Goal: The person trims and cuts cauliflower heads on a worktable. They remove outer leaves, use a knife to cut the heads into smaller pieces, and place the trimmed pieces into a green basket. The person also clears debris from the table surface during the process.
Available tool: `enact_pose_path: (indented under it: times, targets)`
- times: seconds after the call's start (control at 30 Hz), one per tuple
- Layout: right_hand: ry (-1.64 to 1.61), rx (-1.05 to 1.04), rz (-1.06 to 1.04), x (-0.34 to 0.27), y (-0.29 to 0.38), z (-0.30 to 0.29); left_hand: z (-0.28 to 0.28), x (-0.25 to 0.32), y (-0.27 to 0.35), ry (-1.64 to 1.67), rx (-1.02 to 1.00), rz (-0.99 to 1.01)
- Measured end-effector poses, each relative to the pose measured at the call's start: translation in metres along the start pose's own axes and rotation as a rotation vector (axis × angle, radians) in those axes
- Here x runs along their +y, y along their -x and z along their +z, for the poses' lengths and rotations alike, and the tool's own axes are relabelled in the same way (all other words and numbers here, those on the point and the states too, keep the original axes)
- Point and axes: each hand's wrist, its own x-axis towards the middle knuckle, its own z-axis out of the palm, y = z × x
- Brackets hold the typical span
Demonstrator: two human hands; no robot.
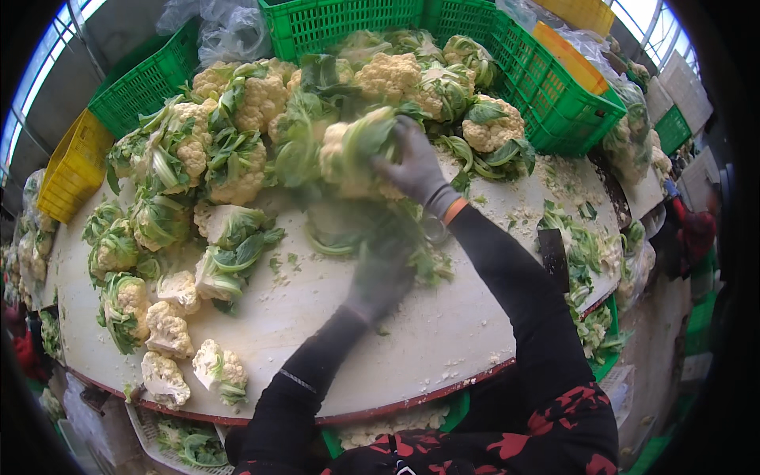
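Observation:
My right hand [415,166], in a grey glove, grips a leafy cauliflower head [356,151] above the white tabletop [285,344]. That head is blurred, with green leaves wrapped round its side. Nearer to me, my left hand [383,279], also gloved, is smeared by motion. Loose cauliflower leaves [338,237] lie around its fingers; whether it holds any is hidden by the blur. Behind both hands rises a pile of untrimmed cauliflowers [255,104]. Cut cauliflower pieces [168,329] sit at the left front, some with leaves [231,267] attached.
Green plastic crates [350,27] border the far side, and a yellow crate [74,163] stands at the left. A dark flat plate [553,259] juts up near leaf scraps [573,237] at the right. Below the red front edge [350,415] is a white basket [148,430] with leaves.

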Motion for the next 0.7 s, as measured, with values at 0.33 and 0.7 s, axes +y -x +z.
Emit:
enact_pose_path:
  times: [0.33,0.7]
  targets:
    - [-0.151,-0.236,-0.315,-0.042,0.144,-0.001,-0.075,0.093,0.095,-0.36,-0.096,0.385]
    - [0.262,-0.32,0.289,0.119,0.144,0.006,-0.112,0.041,0.017,-0.352,0.298,-0.184]
